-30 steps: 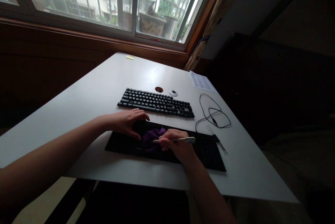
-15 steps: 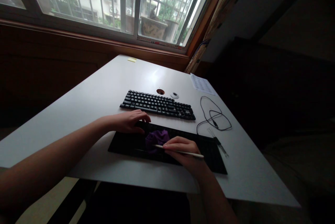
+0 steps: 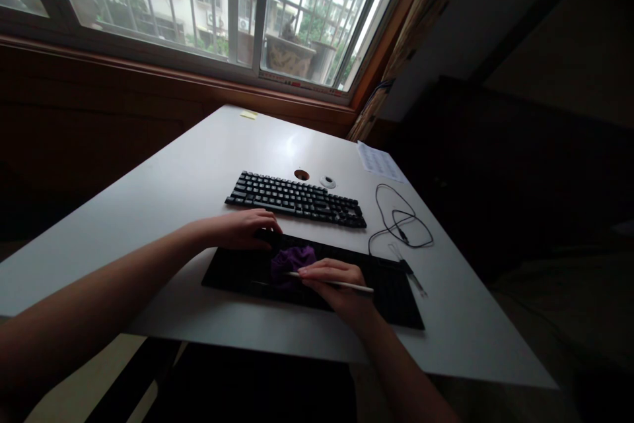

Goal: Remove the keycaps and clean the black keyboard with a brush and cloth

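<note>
A flat black keyboard base (image 3: 396,304) lies near the front edge of the table. My left hand (image 3: 247,228) rests on its far left part, fingers curved and thumb apart, with nothing visible in it. A crumpled purple cloth (image 3: 294,259) sits on the base between my hands. My right hand (image 3: 339,281) is closed in a pen-like grip on a thin white stick (image 3: 355,288), whose left tip meets the cloth. Behind the base lies a black block of keyboard keys (image 3: 297,200). Dark shade hides the details of the base's surface.
A black cable (image 3: 411,215) loops on the white table (image 3: 148,212) at right. Beside the base lies a thin tool with wire prongs (image 3: 416,281). Printed paper (image 3: 381,162), yellow notes (image 3: 248,115), a round table hole (image 3: 302,175) and its white ring (image 3: 327,182) are farther back.
The view has shifted slightly. My right hand, with the stick, has moved a little left relative to the base. My left hand stays on the base.
</note>
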`<state>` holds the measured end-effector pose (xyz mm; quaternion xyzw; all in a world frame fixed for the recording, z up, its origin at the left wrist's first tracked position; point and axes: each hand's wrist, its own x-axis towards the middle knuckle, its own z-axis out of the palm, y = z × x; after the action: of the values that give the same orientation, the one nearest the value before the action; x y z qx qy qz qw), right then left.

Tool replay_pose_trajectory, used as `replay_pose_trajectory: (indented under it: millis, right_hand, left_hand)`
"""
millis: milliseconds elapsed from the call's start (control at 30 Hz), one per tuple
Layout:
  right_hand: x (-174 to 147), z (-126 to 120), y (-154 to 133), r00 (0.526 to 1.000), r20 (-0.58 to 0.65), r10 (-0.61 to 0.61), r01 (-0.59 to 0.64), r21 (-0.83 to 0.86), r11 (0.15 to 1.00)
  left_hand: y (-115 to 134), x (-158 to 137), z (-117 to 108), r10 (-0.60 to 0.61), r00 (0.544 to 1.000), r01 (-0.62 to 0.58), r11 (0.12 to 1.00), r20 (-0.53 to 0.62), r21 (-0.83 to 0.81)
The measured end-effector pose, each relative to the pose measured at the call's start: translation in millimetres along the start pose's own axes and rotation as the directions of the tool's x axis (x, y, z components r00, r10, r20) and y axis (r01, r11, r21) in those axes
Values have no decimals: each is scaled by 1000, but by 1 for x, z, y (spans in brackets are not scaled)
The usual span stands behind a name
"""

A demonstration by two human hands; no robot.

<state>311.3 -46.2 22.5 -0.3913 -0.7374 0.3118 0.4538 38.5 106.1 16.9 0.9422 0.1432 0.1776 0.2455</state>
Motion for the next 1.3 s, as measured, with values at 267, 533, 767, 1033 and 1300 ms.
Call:
replay_pose_trajectory:
  millis: [267, 533, 767, 1033, 1300]
  right_hand:
    - [0, -2, 2, 999, -21, 46, -46, 5, 999]
    - [6, 6, -2, 1000, -1, 15, -15, -23, 1000]
    - [12, 23, -8, 996, 25, -89, 89, -28, 996]
    - [15, 19, -11, 985, 116, -128, 134, -43, 990]
    - [5, -20, -23, 990, 142, 15, 6, -147, 989]
  left_hand:
    - [1, 0, 0, -43, 999, 43, 999, -1, 14]
    - [5, -2, -1, -90, 996, 90, 996, -20, 2]
    - [1, -2, 2, -52, 998, 52, 999, -40, 16]
    - [2, -2, 1, -64, 997, 65, 998, -31, 14]
    - [-2, -1, 1, -47, 999, 47, 999, 0, 22]
